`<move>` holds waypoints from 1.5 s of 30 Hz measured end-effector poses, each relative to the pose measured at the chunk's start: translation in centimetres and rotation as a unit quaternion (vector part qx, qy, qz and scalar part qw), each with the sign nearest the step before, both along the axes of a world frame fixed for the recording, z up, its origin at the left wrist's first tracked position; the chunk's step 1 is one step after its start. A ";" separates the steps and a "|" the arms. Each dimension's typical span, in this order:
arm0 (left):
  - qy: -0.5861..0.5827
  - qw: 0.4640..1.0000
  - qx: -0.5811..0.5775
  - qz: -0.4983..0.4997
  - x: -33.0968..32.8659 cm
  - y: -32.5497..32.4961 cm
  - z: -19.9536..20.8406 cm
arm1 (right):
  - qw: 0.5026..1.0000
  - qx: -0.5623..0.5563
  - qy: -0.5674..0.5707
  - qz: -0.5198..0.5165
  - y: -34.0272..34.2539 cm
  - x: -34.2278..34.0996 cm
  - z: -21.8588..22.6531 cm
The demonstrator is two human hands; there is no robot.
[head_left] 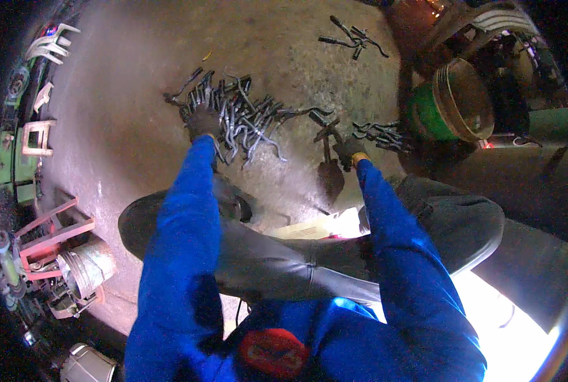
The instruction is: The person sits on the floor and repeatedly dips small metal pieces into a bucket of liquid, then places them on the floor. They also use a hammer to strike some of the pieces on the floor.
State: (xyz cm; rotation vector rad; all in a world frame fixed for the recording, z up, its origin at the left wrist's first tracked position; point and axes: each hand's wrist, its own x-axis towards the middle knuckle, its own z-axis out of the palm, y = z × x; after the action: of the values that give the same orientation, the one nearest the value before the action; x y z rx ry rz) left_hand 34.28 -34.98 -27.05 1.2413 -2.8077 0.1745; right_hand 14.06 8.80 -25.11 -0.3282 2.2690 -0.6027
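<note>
- Well, the metal rods (pixel 236 120) I am watching lie in a loose pile on the floor, far side of the knees, a little left of the middle; they look grey, slim and shiny, many bent near an end.
- Most long axes run roughly near to far, their wavy ends toward me; a few slant across the others, and one at the right edge lies left to right.
- My left hand (pixel 203 119), dark-gloved, lies over the pile's left part; I cannot tell whether the fingers pinch a rod.
- My right hand (pixel 346 153), gloved too, is right beside a dark T-shaped tool (pixel 326 130); whether it grips that, I cannot tell.
- This tool stands between the pile and a smaller rod cluster (pixel 384 135) on the right, with a dark lump (pixel 330 181) on its near side.
- A third rod group (pixel 358 42) lies far right, pointing several ways.
- Beyond the right cluster is a green drum (pixel 427 113); the grey-trousered legs (pixel 271 254) fill the near side.
</note>
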 end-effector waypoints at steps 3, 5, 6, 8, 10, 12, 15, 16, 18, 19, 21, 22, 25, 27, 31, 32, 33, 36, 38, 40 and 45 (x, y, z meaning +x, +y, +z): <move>-0.028 0.974 0.141 0.177 -1.2 -0.1 2.0 | 1.000 -0.014 -0.008 0.009 1.4 -0.8 0.3; -0.134 0.956 0.130 0.224 -3.0 4.8 2.4 | 0.999 0.028 -0.013 0.027 3.3 -1.4 0.3; -0.187 0.943 0.120 0.249 -3.7 7.7 2.4 | 0.998 0.044 -0.007 0.035 3.8 -1.8 0.3; -0.143 0.967 0.168 0.123 -3.1 12.1 1.6 | 0.998 0.056 0.017 0.038 3.8 -1.5 0.4; -0.126 0.958 0.230 0.112 -4.0 16.5 -0.3 | 0.998 0.051 0.018 0.021 3.4 -0.9 0.1; -0.122 0.935 0.293 0.159 -5.0 20.2 -2.7 | 0.995 0.033 0.085 0.033 3.7 1.1 -0.6; -0.109 0.925 0.332 0.147 -5.9 23.8 -4.5 | 0.980 0.044 0.185 0.054 5.3 0.9 -0.8; -0.107 0.924 0.342 0.130 -5.7 24.5 -4.9 | 0.989 0.078 0.117 0.045 5.2 -0.2 -0.3; -0.101 0.941 0.310 0.088 -5.7 24.5 -6.6 | 0.989 0.141 -0.031 0.030 4.7 -1.4 0.7; -0.095 0.958 0.261 0.068 -4.7 23.7 -8.7 | 0.990 0.132 -0.058 -0.005 3.8 -1.8 1.3; -0.053 0.987 0.141 0.052 -2.2 20.5 -11.9 | 0.988 0.120 -0.088 -0.049 2.1 -2.5 2.4; -0.020 0.996 0.070 0.060 0.2 18.3 -13.1 | 0.987 0.115 -0.093 -0.058 1.3 -2.5 3.0; 0.007 0.998 0.055 0.029 -1.3 17.1 -9.6 | 0.988 0.109 0.104 -0.023 4.0 -3.7 3.1; -0.031 0.999 0.032 0.028 0.3 14.1 -8.6 | 0.971 0.118 0.205 0.017 3.3 -3.4 3.6; -0.073 0.997 -0.024 -0.028 -0.4 15.6 -6.3 | 0.984 0.123 0.128 -0.033 -0.5 -1.5 7.1; -0.073 0.996 0.001 -0.051 -1.3 16.3 -6.0 | 0.985 0.118 0.125 -0.027 -0.6 -1.3 6.0; -0.074 0.994 0.025 -0.075 -2.1 16.8 -5.7 | 0.986 0.113 0.122 -0.021 -0.7 -1.1 5.0; -0.047 0.987 0.075 -0.137 -2.7 17.4 -6.4 | 0.991 0.091 0.093 0.003 0.3 -0.8 0.3; 0.009 0.984 0.056 -0.166 -3.4 17.6 -8.0 | 0.978 0.088 0.173 0.073 1.5 -1.4 -5.5; 0.032 0.985 0.010 -0.171 -2.9 17.7 -10.0 | 0.984 0.098 0.083 0.120 2.0 -2.5 -7.5; -0.205 0.929 -0.289 -0.104 -0.3 17.0 -15.6 | 0.985 0.038 -0.028 0.166 4.1 -1.1 -7.3</move>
State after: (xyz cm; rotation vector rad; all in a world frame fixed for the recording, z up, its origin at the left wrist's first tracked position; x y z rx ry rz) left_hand 34.00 -17.98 -42.65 0.8299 -2.8265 1.2715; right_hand 12.96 12.91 -32.44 -0.6262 2.1137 -0.3465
